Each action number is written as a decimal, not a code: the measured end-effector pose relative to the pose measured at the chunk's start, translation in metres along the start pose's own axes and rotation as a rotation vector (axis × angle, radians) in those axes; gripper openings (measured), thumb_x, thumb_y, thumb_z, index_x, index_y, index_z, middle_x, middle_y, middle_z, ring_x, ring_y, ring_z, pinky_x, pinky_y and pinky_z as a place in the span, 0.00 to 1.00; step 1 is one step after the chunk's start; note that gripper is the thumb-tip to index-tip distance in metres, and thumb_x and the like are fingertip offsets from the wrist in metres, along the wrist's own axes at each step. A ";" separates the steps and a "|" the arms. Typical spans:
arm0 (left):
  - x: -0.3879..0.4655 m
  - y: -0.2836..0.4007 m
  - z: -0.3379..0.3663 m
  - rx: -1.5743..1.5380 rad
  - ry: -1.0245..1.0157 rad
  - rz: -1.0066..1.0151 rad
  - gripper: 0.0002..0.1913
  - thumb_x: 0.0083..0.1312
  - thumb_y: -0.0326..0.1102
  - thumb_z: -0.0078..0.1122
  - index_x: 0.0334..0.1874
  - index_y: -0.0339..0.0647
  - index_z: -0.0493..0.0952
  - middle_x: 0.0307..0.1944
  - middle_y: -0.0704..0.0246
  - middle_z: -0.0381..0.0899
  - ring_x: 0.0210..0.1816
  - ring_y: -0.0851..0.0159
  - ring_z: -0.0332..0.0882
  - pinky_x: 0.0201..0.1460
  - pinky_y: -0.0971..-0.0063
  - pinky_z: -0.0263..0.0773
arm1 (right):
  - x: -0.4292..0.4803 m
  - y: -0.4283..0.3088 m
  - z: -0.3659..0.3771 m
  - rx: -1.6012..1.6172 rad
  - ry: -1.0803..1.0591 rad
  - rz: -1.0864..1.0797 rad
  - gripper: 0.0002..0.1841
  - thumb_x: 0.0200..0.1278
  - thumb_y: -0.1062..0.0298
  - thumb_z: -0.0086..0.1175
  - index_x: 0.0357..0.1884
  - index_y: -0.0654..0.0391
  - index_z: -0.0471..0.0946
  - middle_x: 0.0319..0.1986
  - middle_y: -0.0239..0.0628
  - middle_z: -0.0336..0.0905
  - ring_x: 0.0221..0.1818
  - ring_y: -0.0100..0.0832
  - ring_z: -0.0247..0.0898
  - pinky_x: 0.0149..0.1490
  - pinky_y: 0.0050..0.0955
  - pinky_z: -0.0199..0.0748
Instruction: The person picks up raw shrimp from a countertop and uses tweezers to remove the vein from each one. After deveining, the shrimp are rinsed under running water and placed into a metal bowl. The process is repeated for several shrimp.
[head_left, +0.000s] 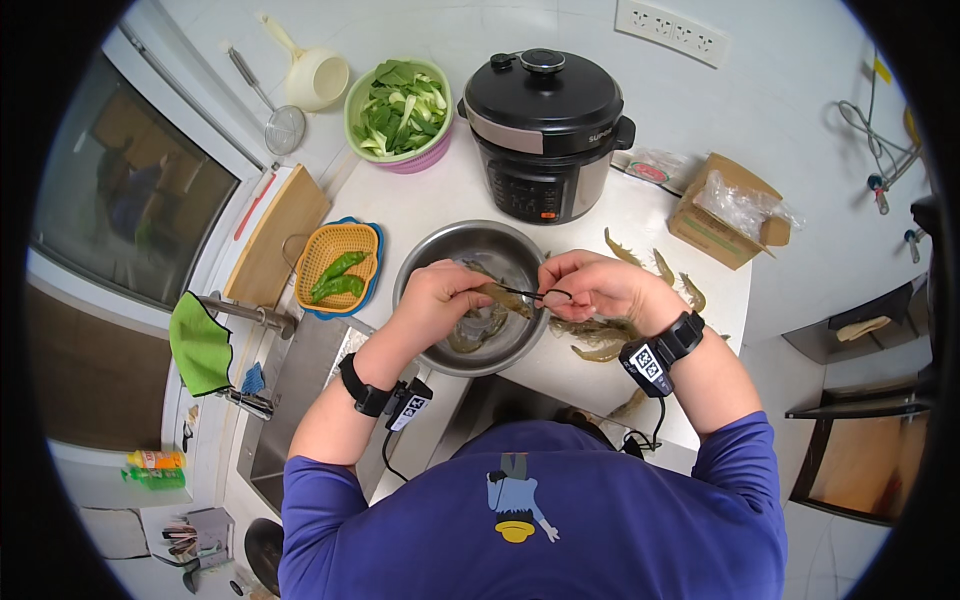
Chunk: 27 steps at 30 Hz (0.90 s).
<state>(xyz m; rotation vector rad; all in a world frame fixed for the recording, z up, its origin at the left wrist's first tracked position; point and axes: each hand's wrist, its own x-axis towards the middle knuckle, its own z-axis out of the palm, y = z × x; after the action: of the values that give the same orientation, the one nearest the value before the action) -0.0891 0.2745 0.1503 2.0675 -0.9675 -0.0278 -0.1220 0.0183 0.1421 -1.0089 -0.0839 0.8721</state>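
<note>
Over a stainless steel bowl (431, 251), my left hand (442, 300) pinches a raw shrimp (508, 300) between thumb and fingers. My right hand (585, 289), at the bowl's right rim, grips small black-handled scissors (534, 295); their blades are at the shrimp and partly hidden. More shrimp (469, 337) lie inside the bowl. A pile of shrimp (592, 330) rests on the white counter below my right hand, and several single ones (662, 266) lie beyond it.
Behind the bowl stands an electric pressure cooker (544, 135), beside a basket of leafy greens (401, 112). Green peppers (339, 277) sit in a yellow basket (307, 259) near the sink (300, 405) and faucet (247, 311). An open cardboard box (709, 217) stands right.
</note>
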 end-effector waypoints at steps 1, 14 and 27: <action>0.000 0.000 0.000 0.017 -0.002 0.009 0.10 0.50 0.29 0.68 0.35 0.39 0.83 0.26 0.65 0.81 0.29 0.59 0.74 0.36 0.69 0.70 | 0.000 0.000 0.000 0.000 -0.001 -0.007 0.07 0.57 0.72 0.59 0.28 0.61 0.71 0.16 0.34 0.71 0.13 0.19 0.60 0.18 0.14 0.51; 0.003 0.003 0.000 0.182 -0.073 0.130 0.09 0.47 0.34 0.69 0.30 0.42 0.84 0.19 0.67 0.78 0.25 0.60 0.72 0.33 0.68 0.67 | 0.001 -0.006 -0.009 -0.153 0.015 0.056 0.04 0.53 0.80 0.57 0.30 0.67 0.74 0.22 0.41 0.78 0.14 0.18 0.63 0.15 0.13 0.50; 0.004 -0.003 -0.004 0.138 -0.117 0.033 0.10 0.47 0.33 0.69 0.32 0.42 0.84 0.23 0.66 0.80 0.28 0.60 0.73 0.35 0.68 0.69 | 0.002 -0.007 -0.009 -0.131 -0.010 0.101 0.05 0.54 0.77 0.58 0.28 0.63 0.73 0.18 0.36 0.74 0.14 0.19 0.64 0.15 0.13 0.50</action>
<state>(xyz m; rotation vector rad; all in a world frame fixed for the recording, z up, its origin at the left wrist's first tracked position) -0.0828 0.2756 0.1526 2.1953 -1.1012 -0.0669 -0.1125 0.0119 0.1422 -1.1394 -0.1003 0.9731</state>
